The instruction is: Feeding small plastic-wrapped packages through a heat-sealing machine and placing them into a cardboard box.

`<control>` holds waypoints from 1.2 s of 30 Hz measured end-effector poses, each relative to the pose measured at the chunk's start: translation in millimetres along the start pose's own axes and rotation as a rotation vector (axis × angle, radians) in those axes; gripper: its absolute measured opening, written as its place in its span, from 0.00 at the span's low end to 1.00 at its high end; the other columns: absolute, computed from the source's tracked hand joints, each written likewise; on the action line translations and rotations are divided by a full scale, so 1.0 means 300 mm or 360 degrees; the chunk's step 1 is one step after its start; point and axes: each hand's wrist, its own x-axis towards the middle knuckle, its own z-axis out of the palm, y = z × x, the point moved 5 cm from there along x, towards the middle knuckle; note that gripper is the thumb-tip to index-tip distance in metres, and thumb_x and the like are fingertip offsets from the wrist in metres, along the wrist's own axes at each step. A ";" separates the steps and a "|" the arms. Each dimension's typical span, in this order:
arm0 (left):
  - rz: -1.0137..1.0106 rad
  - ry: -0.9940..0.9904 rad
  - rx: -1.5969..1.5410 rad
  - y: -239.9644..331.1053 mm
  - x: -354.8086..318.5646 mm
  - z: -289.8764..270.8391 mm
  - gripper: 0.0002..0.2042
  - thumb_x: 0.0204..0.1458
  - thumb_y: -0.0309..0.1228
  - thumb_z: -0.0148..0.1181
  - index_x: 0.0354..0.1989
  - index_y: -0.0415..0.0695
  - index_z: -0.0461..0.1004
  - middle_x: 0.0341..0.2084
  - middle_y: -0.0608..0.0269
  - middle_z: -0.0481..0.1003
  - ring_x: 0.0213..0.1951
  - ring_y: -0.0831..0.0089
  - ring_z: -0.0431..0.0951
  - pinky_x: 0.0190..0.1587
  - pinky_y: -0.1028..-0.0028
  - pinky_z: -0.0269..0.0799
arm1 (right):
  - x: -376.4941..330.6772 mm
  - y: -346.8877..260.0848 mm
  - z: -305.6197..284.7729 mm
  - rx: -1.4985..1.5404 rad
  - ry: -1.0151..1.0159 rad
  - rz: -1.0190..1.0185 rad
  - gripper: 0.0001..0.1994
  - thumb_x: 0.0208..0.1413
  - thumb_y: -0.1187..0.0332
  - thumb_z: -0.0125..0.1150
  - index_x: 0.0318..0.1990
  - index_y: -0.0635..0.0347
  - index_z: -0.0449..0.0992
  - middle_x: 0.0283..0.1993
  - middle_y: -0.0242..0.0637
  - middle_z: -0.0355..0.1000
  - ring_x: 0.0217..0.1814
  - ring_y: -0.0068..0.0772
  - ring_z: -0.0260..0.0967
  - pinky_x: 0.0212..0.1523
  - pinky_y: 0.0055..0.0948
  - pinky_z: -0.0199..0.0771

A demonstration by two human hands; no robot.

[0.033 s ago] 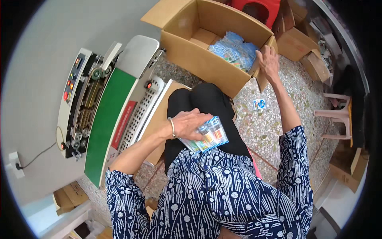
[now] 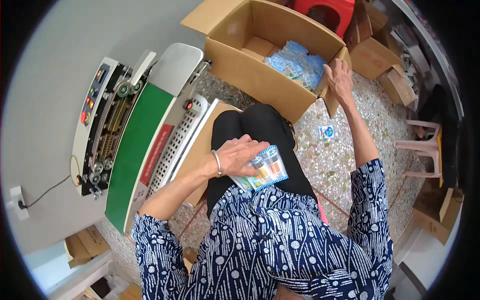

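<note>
My left hand [image 2: 239,156], with a bangle at the wrist, rests over my lap. Its fingers are closed on a few flat clear plastic packets [image 2: 272,171] with blue edges and coloured contents. Away to the upper right, my right hand [image 2: 341,82] reaches to the near right end of a large open cardboard box [image 2: 250,70]. Its fingers curl over the folded-out end flap [image 2: 330,103]. Inside the box, towards its right end, lies a heap of similar blue-edged packets [image 2: 300,62]. The underside of my right fingers is partly hidden.
On my left stands a sealing machine with a green panel [image 2: 142,145], rollers and lit buttons. One small blue and white packet [image 2: 326,132] lies on the speckled floor. A red stool [image 2: 345,15], more cartons [image 2: 372,55] and a pinkish plastic stool [image 2: 422,145] stand to the right.
</note>
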 end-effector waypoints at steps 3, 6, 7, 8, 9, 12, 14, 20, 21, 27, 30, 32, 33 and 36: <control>0.0109 0.0563 0.0110 0.036 -0.122 0.008 0.35 0.36 0.40 0.64 0.56 0.44 0.59 0.48 0.53 0.66 0.55 0.57 0.60 0.49 0.64 0.62 | -0.004 -0.048 -0.065 -0.0044 -0.0089 0.0051 0.27 0.55 0.47 0.50 0.53 0.61 0.63 0.56 0.52 0.60 0.52 0.60 0.59 0.51 0.48 0.62; 0.0085 0.1182 0.0123 0.066 -0.214 -0.067 0.37 0.39 0.42 0.66 0.59 0.42 0.57 0.51 0.47 0.62 0.56 0.51 0.59 0.55 0.60 0.56 | 0.029 -0.039 -0.093 -0.0083 -0.0090 0.0021 0.29 0.55 0.47 0.49 0.53 0.63 0.63 0.56 0.52 0.60 0.54 0.58 0.59 0.53 0.46 0.61; 0.0094 0.1191 0.0121 0.061 -0.221 -0.057 0.37 0.39 0.42 0.66 0.59 0.42 0.57 0.51 0.47 0.62 0.56 0.51 0.59 0.55 0.60 0.56 | 0.039 -0.012 -0.108 -0.0101 -0.0051 0.0062 0.29 0.55 0.46 0.49 0.53 0.64 0.63 0.56 0.52 0.60 0.56 0.57 0.58 0.54 0.45 0.60; -0.0008 0.1340 0.0008 0.051 -0.256 -0.047 0.37 0.39 0.41 0.66 0.58 0.40 0.58 0.52 0.47 0.61 0.56 0.51 0.59 0.56 0.60 0.55 | 0.029 0.000 -0.122 -0.0101 -0.0020 0.0107 0.30 0.54 0.46 0.49 0.53 0.66 0.64 0.56 0.51 0.60 0.57 0.55 0.57 0.55 0.45 0.59; -0.0117 0.1487 -0.0118 0.031 -0.288 -0.025 0.37 0.39 0.40 0.67 0.57 0.39 0.58 0.53 0.48 0.61 0.56 0.51 0.59 0.57 0.59 0.54 | 0.003 -0.020 -0.132 -0.0098 -0.0032 0.0101 0.30 0.54 0.46 0.49 0.53 0.66 0.64 0.56 0.51 0.60 0.57 0.55 0.57 0.55 0.45 0.59; -0.0478 0.1579 -0.0428 -0.011 -0.359 0.091 0.35 0.40 0.39 0.67 0.55 0.35 0.59 0.53 0.46 0.61 0.55 0.51 0.60 0.58 0.60 0.54 | -0.128 -0.160 -0.271 -0.0010 0.0469 -0.0189 0.22 0.55 0.53 0.53 0.47 0.63 0.70 0.54 0.49 0.64 0.56 0.53 0.60 0.55 0.42 0.60; -0.0722 0.1610 -0.0481 -0.044 -0.400 0.191 0.33 0.41 0.39 0.66 0.52 0.33 0.61 0.52 0.44 0.63 0.54 0.51 0.62 0.56 0.61 0.56 | -0.264 -0.311 -0.317 0.0716 0.0039 -0.0361 0.16 0.53 0.60 0.57 0.42 0.63 0.72 0.49 0.48 0.66 0.52 0.51 0.63 0.52 0.39 0.63; -0.0787 0.1706 -0.0483 -0.024 -0.343 0.285 0.32 0.43 0.38 0.66 0.53 0.34 0.61 0.53 0.45 0.63 0.56 0.52 0.61 0.58 0.63 0.55 | -0.683 -0.532 -0.321 0.0729 -0.0692 -0.0546 0.19 0.45 0.60 0.64 0.38 0.66 0.71 0.44 0.47 0.65 0.47 0.46 0.63 0.46 0.36 0.66; -0.0783 0.1784 -0.0585 -0.026 -0.339 0.291 0.32 0.42 0.37 0.66 0.53 0.33 0.61 0.53 0.45 0.62 0.56 0.52 0.61 0.58 0.62 0.55 | -0.712 -0.534 -0.299 0.0723 -0.0742 -0.0473 0.18 0.45 0.60 0.64 0.38 0.66 0.71 0.45 0.47 0.64 0.48 0.46 0.62 0.47 0.36 0.65; -0.0828 0.1844 -0.0744 -0.039 -0.344 0.364 0.25 0.41 0.31 0.67 0.48 0.37 0.66 0.55 0.46 0.60 0.57 0.52 0.59 0.58 0.61 0.54 | -0.797 -0.579 -0.286 0.1028 -0.0673 -0.0450 0.13 0.45 0.66 0.64 0.33 0.64 0.70 0.45 0.45 0.63 0.50 0.43 0.60 0.49 0.36 0.60; -0.0675 0.1961 -0.0689 0.007 -0.345 0.338 0.21 0.40 0.30 0.67 0.43 0.43 0.68 0.55 0.47 0.59 0.56 0.50 0.58 0.58 0.59 0.54 | -0.817 -0.614 -0.314 0.1176 -0.0643 -0.0500 0.10 0.45 0.68 0.63 0.33 0.63 0.71 0.44 0.43 0.65 0.47 0.41 0.62 0.47 0.35 0.61; -0.0619 0.1913 -0.0669 0.015 -0.339 0.345 0.21 0.41 0.27 0.65 0.45 0.41 0.66 0.52 0.47 0.62 0.54 0.54 0.62 0.56 0.62 0.58 | -0.829 -0.634 -0.311 0.1282 -0.0612 -0.0567 0.10 0.47 0.69 0.62 0.35 0.63 0.71 0.37 0.42 0.68 0.39 0.37 0.66 0.41 0.32 0.65; -0.0603 0.1889 -0.0661 0.015 -0.337 0.351 0.22 0.43 0.25 0.64 0.47 0.39 0.63 0.52 0.48 0.63 0.53 0.58 0.65 0.55 0.65 0.60 | -0.834 -0.638 -0.312 0.1282 -0.0613 -0.0574 0.10 0.47 0.69 0.62 0.35 0.63 0.71 0.37 0.42 0.68 0.39 0.37 0.66 0.41 0.32 0.65; -0.0253 0.1938 -0.1895 -0.002 -0.300 0.371 0.27 0.47 0.24 0.61 0.54 0.36 0.55 0.49 0.50 0.66 0.49 0.66 0.69 0.52 0.70 0.64 | -0.854 -0.636 -0.263 0.1310 -0.1052 -0.0263 0.14 0.51 0.66 0.57 0.41 0.66 0.69 0.32 0.45 0.70 0.29 0.44 0.70 0.30 0.33 0.69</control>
